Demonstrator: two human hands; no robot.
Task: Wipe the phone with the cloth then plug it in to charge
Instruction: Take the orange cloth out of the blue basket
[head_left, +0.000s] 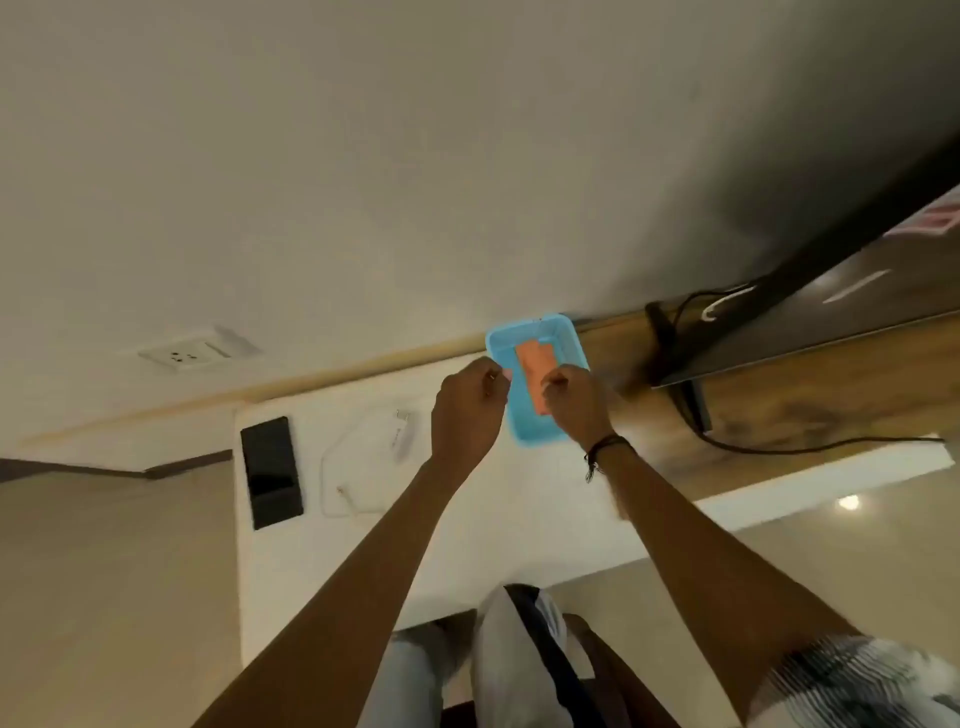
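A black phone lies face up on the white tabletop, left of my arms. A folded orange cloth lies inside a blue tray at the back of the table. My right hand is over the tray, its fingers pinched on the cloth's near right edge. My left hand is curled at the tray's left rim and seems to pinch it. A white charger with its thin white cable rests between the phone and the tray. A white wall socket sits on the wall behind the phone.
A dark monitor stands at the right on a wooden surface, with black cables trailing across it. The white table ends close to my knees at the bottom. There is beige floor to the left and right.
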